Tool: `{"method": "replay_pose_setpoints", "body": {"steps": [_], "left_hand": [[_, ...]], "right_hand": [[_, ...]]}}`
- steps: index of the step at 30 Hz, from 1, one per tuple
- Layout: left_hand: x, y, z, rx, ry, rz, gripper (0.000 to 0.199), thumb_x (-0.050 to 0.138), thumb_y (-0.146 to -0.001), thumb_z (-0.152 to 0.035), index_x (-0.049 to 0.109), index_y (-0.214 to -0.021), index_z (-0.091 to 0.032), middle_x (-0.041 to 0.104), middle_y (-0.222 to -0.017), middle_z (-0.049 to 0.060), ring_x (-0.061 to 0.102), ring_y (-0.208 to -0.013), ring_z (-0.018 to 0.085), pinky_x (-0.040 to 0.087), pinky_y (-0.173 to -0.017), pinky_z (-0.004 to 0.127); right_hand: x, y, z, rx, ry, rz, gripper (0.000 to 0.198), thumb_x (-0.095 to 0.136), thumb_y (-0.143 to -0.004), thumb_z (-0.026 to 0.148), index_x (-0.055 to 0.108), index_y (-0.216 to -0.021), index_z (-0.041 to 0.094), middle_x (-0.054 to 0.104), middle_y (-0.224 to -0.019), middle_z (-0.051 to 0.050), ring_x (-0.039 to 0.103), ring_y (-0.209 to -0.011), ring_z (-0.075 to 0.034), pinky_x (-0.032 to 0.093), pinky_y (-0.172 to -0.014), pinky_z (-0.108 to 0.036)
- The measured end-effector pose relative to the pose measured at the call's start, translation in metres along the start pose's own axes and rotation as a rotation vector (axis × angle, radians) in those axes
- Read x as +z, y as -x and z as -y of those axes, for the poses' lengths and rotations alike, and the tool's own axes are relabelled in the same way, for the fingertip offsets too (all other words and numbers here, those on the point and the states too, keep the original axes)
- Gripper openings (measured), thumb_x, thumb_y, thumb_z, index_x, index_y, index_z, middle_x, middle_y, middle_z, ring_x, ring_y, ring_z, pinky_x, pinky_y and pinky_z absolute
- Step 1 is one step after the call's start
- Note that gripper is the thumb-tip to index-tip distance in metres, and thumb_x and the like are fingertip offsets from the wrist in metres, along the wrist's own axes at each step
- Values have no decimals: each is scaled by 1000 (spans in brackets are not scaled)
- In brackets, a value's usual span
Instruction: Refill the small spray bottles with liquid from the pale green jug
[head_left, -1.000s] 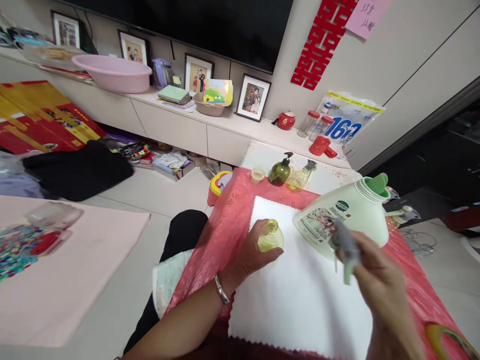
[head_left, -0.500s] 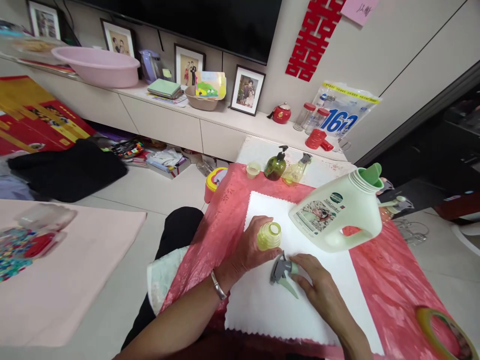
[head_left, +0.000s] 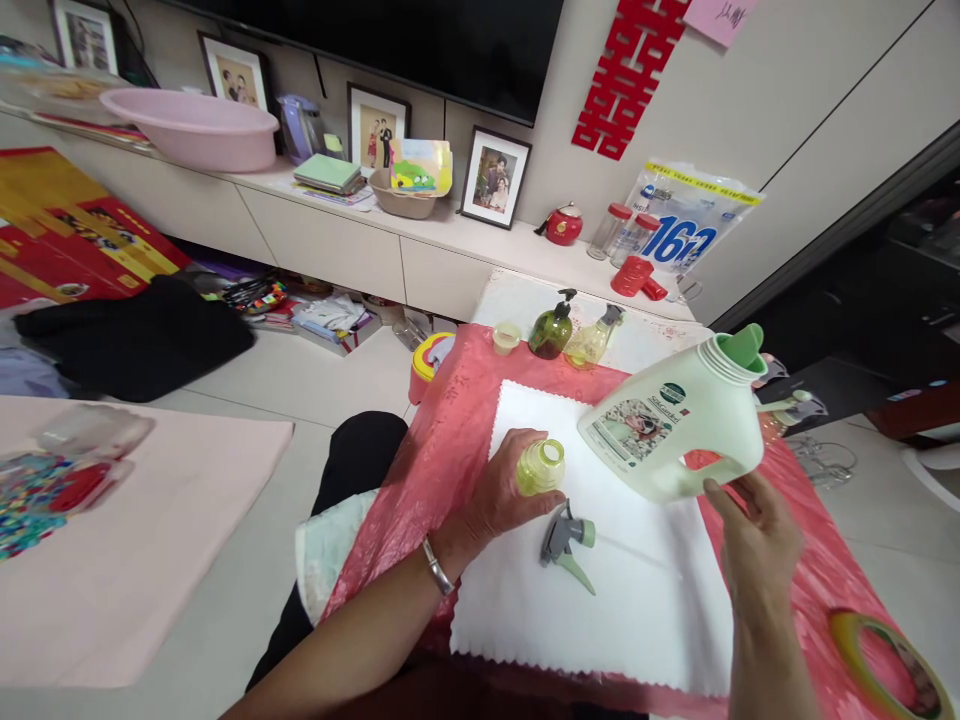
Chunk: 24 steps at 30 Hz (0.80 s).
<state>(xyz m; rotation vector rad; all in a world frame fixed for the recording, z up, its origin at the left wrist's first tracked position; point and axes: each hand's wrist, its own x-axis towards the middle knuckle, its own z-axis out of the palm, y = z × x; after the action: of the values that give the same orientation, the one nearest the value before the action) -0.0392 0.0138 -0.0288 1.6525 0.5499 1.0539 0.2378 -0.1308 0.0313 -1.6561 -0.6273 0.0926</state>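
My left hand (head_left: 499, 485) is closed around a small yellow-green spray bottle (head_left: 537, 470), whose uncapped mouth faces up. Just below it, a grey and green trigger spray head (head_left: 566, 543) lies loose on a white scallop-edged mat (head_left: 600, 630). At the lower handle of a large pale green jug (head_left: 667, 425) is my right hand (head_left: 761, 530), thumb and fingers apart; whether it touches the handle is hard to tell. The jug stands uncapped on the mat, with a green spout tongue (head_left: 744, 345) in its neck.
Behind the mat stand a small cup (head_left: 506, 338), a dark green pump bottle (head_left: 551, 330) and a yellowish spray bottle (head_left: 592, 340). More bottles are partly hidden behind the jug. A tape roll (head_left: 892, 660) lies at front right on the red table cover (head_left: 795, 560).
My right hand has let go of the spray head and moved right, up to the jug's handle. The spray head stays on the mat. My left hand still holds the bottle, nearly unmoved.
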Motion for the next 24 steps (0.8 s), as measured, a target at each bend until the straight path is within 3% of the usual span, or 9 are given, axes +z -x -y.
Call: {"method": "replay_pose_setpoints", "body": {"steps": [3,8,15,17,24], "left_hand": [[2,-1,3,26,-3,-6,72,84,-73,-50,50,-130,-22,56,-129,12,57,-122,30,48,-109,48],[2,-1,2,1,0,7,72,84,-73,-50,51,-130,-22,57,-129,12,58,-122,30,50,-107,48],[5,-3,11,14,28,-4,79,84,-70,-55,50,-132,-22,57,-131,13,57,-124,32,49,-109,50],[5,-4,11,10,34,2,78,84,-70,-55,50,-133,-22,57,-131,12,57,-125,32,48,-110,50],[3,-4,3,-18,38,14,77,86,-70,-50,51,-133,-23,57,-132,12,57,-125,32,47,-111,49]], "right_hand": [[8,-12,-19,47,-20,26,63,91,-57,44,71,-106,10,65,-99,-8,62,-89,-21,53,-81,-29],[24,-19,-46,90,-90,44,63,91,-54,44,68,-103,11,62,-91,-5,58,-79,-17,52,-71,-26],[46,-25,-53,47,-122,-146,34,79,-89,38,59,-91,10,56,-84,-2,53,-70,-10,48,-66,-19],[51,-25,-49,25,-109,-186,36,80,-86,40,59,-89,10,55,-81,-1,52,-68,-10,46,-64,-19],[48,-17,-24,-11,-92,-225,52,81,-56,48,61,-88,12,55,-79,-1,52,-65,-14,46,-60,-25]]}}
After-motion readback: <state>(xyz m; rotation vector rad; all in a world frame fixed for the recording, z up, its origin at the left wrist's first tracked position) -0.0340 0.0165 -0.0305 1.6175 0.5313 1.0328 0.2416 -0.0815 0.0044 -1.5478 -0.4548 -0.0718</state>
